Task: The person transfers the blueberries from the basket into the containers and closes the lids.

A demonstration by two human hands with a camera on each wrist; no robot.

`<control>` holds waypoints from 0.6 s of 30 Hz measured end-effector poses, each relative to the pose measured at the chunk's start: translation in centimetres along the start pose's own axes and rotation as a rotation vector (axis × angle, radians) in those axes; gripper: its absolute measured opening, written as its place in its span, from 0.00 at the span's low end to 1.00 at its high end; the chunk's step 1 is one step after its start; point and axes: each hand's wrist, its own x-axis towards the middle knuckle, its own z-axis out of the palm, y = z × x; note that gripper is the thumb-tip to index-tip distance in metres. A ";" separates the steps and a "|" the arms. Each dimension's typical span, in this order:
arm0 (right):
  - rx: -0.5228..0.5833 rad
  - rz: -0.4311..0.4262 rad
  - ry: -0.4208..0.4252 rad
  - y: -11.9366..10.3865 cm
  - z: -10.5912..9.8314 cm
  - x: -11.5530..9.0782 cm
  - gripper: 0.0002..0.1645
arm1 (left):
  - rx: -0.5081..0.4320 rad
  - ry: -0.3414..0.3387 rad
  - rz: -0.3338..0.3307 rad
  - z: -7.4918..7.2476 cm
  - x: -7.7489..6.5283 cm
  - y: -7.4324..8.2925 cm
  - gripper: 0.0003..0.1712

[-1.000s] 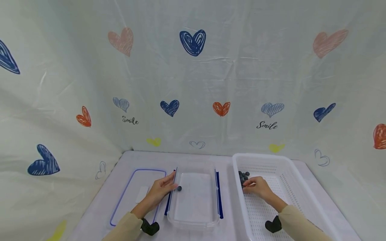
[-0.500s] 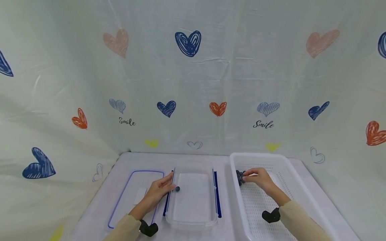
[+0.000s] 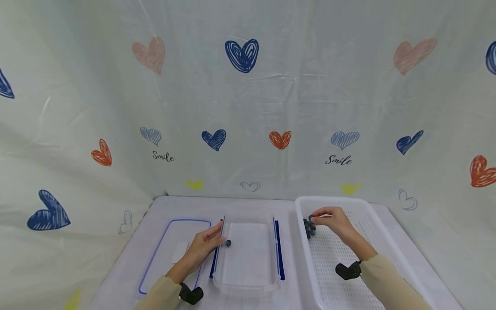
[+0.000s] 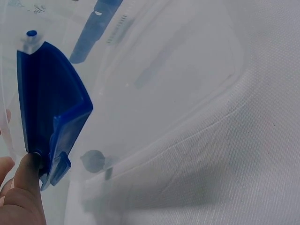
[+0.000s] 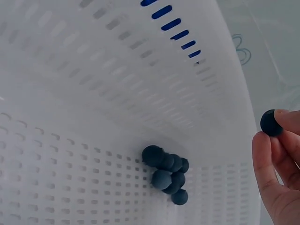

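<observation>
My left hand (image 3: 203, 249) holds the left side of a clear plastic box (image 3: 246, 287), its thumb near the rim and fingers along the outside. In the left wrist view a fingertip is against the box's flipped-out blue latch (image 4: 56, 93). One dark blueberry (image 3: 228, 243) lies inside the box near that hand. My right hand (image 3: 335, 221) is over the far left part of a white perforated basket (image 3: 302, 206), pinching a blueberry (image 5: 270, 123) between thumb and fingertips. Below it, a cluster of several blueberries (image 5: 161, 179) sits in the basket's corner.
A clear lid with a blue seal (image 3: 155, 249) lies left of the box. The box's right blue latch (image 3: 280, 249) hangs outward on the side toward the basket. A white curtain printed with hearts (image 3: 248, 103) stands behind the table.
My right hand has picked a blueberry from the cluster and moved a little up and away from it. My left hand stays at the box. The head view has shifted slightly.
</observation>
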 end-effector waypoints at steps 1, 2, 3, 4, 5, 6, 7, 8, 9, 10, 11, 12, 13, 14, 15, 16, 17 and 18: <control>0.001 -0.002 -0.003 -0.2 0.0 0.1 0.15 | 0.001 -0.001 0.001 0.0 0.0 0.0 0.37; 0.006 -0.004 -0.004 -0.4 0.1 0.2 0.15 | 0.003 0.000 0.002 0.0 0.0 0.1 0.37; 0.006 -0.006 -0.006 -0.6 0.2 0.3 0.15 | 0.006 0.000 0.004 0.0 0.0 0.1 0.37; 0.009 -0.010 -0.011 -0.8 0.2 0.3 0.15 | 0.008 0.002 0.006 -0.1 0.1 0.1 0.36; 0.015 -0.013 -0.015 -1.0 0.3 0.4 0.15 | 0.007 0.004 0.008 -0.1 0.1 0.1 0.36; 0.015 -0.018 -0.016 -1.2 0.4 0.5 0.16 | 0.009 0.008 0.008 -0.1 0.1 0.1 0.36; 0.015 -0.022 -0.018 -1.3 0.4 0.6 0.16 | 0.010 0.011 0.007 -0.1 0.2 0.1 0.36; 0.017 -0.026 -0.019 -1.5 0.5 0.6 0.16 | 0.012 0.013 0.007 -0.1 0.2 0.1 0.35; 0.014 -0.029 -0.021 -1.7 0.6 0.7 0.16 | 0.010 0.013 0.006 -0.1 0.2 0.0 0.36; 0.015 -0.029 -0.021 -1.9 0.7 0.7 0.16 | 0.009 0.014 0.006 -0.1 0.2 0.0 0.36; 0.015 -0.031 -0.023 -2.1 0.7 0.8 0.16 | 0.005 0.016 0.003 -0.1 0.2 0.0 0.36; 0.012 -0.032 -0.027 -2.2 0.8 0.8 0.16 | 0.001 0.017 0.001 -0.1 0.2 0.0 0.36; 0.012 -0.030 -0.028 -2.4 0.9 0.9 0.16 | -0.002 0.018 -0.001 0.0 0.2 -0.1 0.36; 0.014 -0.026 -0.028 -2.5 1.0 0.9 0.16 | -0.002 0.018 0.001 0.0 0.2 -0.1 0.36; 0.016 -0.023 -0.026 -2.7 1.1 1.0 0.16 | -0.004 0.020 -0.001 0.0 0.2 -0.1 0.35; 0.021 -0.022 -0.025 -2.8 1.3 1.1 0.16 | -0.004 0.023 -0.001 0.0 0.1 -0.1 0.35; 0.023 -0.021 -0.028 -2.9 1.4 1.2 0.16 | -0.005 0.025 -0.002 0.0 0.2 -0.2 0.35; 0.028 -0.020 -0.029 -3.0 1.6 1.3 0.16 | -0.005 0.027 -0.001 0.0 0.2 -0.2 0.35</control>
